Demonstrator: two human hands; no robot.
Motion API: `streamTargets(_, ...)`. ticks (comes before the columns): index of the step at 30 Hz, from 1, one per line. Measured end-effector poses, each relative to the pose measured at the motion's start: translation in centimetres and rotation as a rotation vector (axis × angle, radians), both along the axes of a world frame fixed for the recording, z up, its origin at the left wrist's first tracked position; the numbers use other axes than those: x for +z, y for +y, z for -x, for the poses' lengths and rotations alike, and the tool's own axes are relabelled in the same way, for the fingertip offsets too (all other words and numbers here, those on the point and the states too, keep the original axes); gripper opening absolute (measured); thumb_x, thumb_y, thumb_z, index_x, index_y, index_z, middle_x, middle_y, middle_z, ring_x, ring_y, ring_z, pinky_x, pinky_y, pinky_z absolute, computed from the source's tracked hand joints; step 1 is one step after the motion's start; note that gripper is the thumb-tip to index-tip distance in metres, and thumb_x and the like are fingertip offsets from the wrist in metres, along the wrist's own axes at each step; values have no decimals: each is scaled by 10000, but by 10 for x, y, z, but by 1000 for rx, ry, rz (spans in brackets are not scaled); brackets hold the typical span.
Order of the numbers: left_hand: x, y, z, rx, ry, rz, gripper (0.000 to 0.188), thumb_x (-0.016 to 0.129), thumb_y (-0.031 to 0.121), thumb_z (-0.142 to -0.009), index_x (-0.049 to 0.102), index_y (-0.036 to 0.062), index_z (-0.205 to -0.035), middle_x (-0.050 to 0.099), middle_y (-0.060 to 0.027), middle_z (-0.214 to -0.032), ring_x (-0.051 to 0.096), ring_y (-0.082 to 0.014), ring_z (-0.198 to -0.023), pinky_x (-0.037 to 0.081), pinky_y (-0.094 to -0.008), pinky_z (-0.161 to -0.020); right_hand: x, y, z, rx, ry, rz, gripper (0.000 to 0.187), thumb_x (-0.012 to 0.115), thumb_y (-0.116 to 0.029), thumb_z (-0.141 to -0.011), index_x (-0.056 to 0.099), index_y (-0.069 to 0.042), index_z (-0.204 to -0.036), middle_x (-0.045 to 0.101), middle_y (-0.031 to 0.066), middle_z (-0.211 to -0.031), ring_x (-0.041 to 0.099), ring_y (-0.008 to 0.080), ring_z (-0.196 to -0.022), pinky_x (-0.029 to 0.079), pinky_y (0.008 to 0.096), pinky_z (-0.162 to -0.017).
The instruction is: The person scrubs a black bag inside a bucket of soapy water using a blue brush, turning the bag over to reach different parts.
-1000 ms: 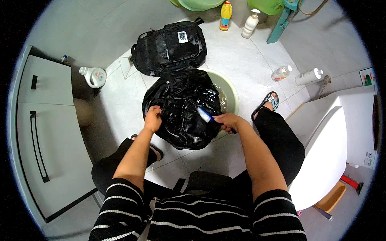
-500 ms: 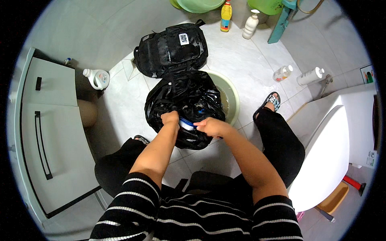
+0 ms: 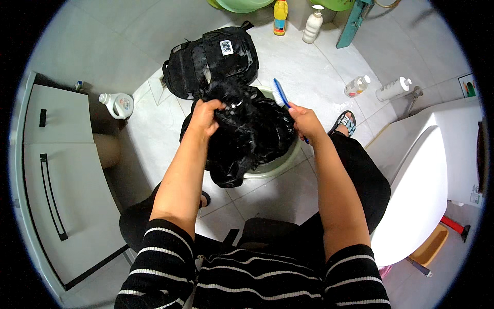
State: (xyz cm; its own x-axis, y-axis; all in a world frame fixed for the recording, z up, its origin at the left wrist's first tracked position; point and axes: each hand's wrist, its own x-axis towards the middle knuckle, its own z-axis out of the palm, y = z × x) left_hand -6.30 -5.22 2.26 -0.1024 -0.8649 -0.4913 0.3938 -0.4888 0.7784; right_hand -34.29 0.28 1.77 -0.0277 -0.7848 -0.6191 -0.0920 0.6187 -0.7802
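A wet black bag lies bunched over a pale green basin, covering most of it. My left hand is closed on the bag's upper left part and holds the fabric raised. To the right, my right hand grips a scrubbing brush with a blue handle and white bristles. The brush points up and away from me, above the basin's far right side and apart from the bag. Water shows at the near side of the basin. Whitish wet spots glisten on the black fabric.
A black backpack lies on the tiles behind the basin. A white jug stands left, beside a white cabinet. Yellow and white pump bottles stand at the back. A white toilet is at right.
The brush has come off the fabric and moved up and right in my right hand. My left hand has moved away from me and left, pulling the bag up; the basin's near rim now shows.
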Motion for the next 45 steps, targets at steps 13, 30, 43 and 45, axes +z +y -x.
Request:
streamTargets(13,-101,118,-76,497,-390,-571,455,451,-8,-691,472,-78,-1141,563,-163,-909,556,-263,-746,448,-367,-609,-68,45,-16,842,1042,27,326,366,-303,-933,554,-225,-1188,650,151,-908,630,339,-849,488,465,-733)
streamTargets(30,-105,80,7,-609,-1916,372,705,586,95,-760,283,166,-1392,178,-161,-1449,186,-515,-1274,209,-593,-1024,-56,-18,-35,996,1198,-58,280,405,-173,-907,653,-88,-1007,647,119,-1034,631,277,-952,512,406,-776)
streamTargets(43,-90,87,19,-1072,-1786,709,739,711,510,-624,511,208,-1269,99,-77,-1501,93,-377,-1357,143,-610,-1031,-57,-23,-68,1420,934,-30,279,452,-129,-843,636,-55,-1039,633,177,-1036,631,308,-940,511,432,-786)
streamTargets(45,-101,92,29,-1307,-1781,1037,732,653,538,-677,486,181,-1295,221,-79,-1478,93,-294,-1375,69,-570,-1068,-50,-29,-75,1295,998,-3,260,466,-152,-839,648,-78,-1009,637,160,-1025,629,306,-936,513,419,-778)
